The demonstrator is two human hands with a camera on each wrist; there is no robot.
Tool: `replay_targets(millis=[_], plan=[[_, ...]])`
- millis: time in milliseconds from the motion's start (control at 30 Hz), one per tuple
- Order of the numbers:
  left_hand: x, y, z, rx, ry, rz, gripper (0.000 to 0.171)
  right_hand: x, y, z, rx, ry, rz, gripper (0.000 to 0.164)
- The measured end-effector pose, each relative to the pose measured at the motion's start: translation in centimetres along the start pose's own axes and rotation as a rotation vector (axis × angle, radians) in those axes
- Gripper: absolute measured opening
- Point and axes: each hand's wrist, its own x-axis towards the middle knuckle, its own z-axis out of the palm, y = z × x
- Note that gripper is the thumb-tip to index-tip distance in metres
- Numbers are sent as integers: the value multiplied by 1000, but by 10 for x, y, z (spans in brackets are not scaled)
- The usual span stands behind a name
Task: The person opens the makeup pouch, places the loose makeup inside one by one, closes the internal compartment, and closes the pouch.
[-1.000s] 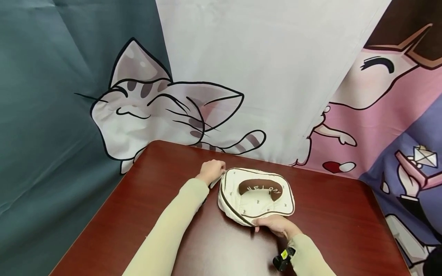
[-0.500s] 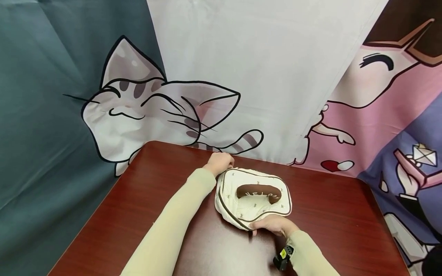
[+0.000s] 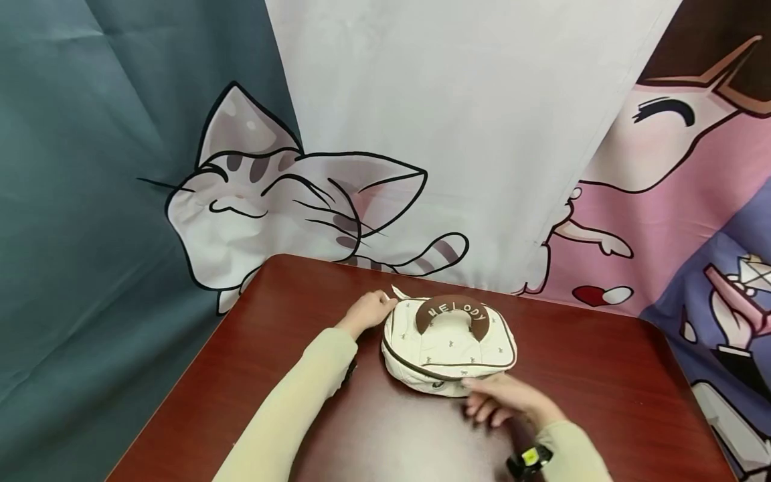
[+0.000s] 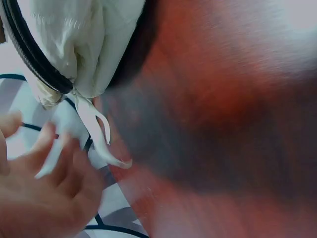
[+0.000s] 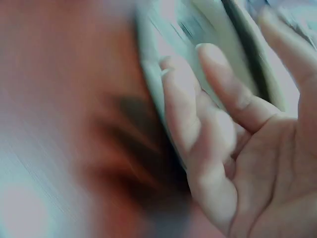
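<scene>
A cream pouch point(image 3: 450, 351) with a dark zip and a brown curved handle point(image 3: 453, 308) lettered MELODY sits on the dark red table. Close to its far left corner is my left hand point(image 3: 369, 312). The left wrist view shows that hand point(image 4: 54, 188) with loosely bent fingers apart from the pouch, beside a white fabric loop point(image 4: 96, 129) at the zip's end. My right hand point(image 3: 502, 396) hovers by the pouch's near right edge. Its fingers point(image 5: 178, 106) are loosely bent with nothing between them, and the pouch point(image 5: 205, 42) is blurred behind.
The reddish-brown table point(image 3: 385, 438) reaches back to a hanging cloth point(image 3: 458, 134) printed with a cartoon cat and figure. Small dark cameras are strapped at the wrists, the right one point(image 3: 530, 460) plainly visible.
My right hand has let go of the pouch's near edge and moved slightly right. The pouch has turned a little and its handle stands higher. My left hand has drawn back left from the far corner.
</scene>
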Motion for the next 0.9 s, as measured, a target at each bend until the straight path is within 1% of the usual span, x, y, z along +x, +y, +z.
replay_targets(millis=[33,67,133,167,200,233,267,300,367,400,433,467,500,533,567,600,633,667,733,800,833,900], plan=[[-5,-2,0,-57,-61,-39,45,-5,0,-13,-27,52,23,52],[-11,-4,1,-117,-131,-72,52,-8,-1,-26,-47,130,51,56],[-20,-7,3,-219,-271,-140,61,-9,-2,-48,-36,290,94,65],[-24,-9,5,-277,-333,-165,61,-6,-1,-55,-13,354,100,68],[-26,-11,7,-338,-379,-177,56,-2,-1,-60,30,390,92,67],[-27,-12,8,-410,-407,-177,49,2,-1,-63,83,416,74,61],[-26,-14,11,-499,-422,-166,41,6,0,-64,137,419,41,53],[-25,-14,13,-594,-420,-145,33,9,1,-63,200,410,-6,41],[-20,-15,17,-816,-390,-97,21,12,2,-60,338,381,-98,17],[-18,-16,19,-921,-363,-73,25,13,2,-58,402,375,-134,8],[-16,-18,21,-1023,-333,-53,35,13,3,-56,443,377,-157,9],[-16,-20,23,-1105,-312,-40,44,13,4,-55,473,367,-170,12],[-15,-22,26,-1168,-297,-32,51,13,5,-54,490,362,-171,12],[-15,-25,29,-1210,-292,-28,55,13,7,-53,498,365,-159,12],[-15,-27,31,-1237,-292,-36,57,13,8,-53,496,368,-143,10],[-14,-29,33,-1247,-299,-49,55,14,9,-54,484,366,-127,8],[-13,-31,34,-1239,-308,-59,51,15,9,-55,470,367,-110,5],[-13,-33,34,-1209,-312,-63,46,17,9,-56,456,377,-99,4],[-13,-36,33,-1120,-308,-75,33,20,8,-57,435,410,-89,9],[-13,-39,32,-1059,-297,-89,24,23,7,-58,412,430,-88,17],[-13,-39,31,-1054,-287,-83,21,25,7,-58,406,434,-90,21],[-13,-40,33,-1101,-273,-53,18,28,7,-58,402,437,-90,29]])
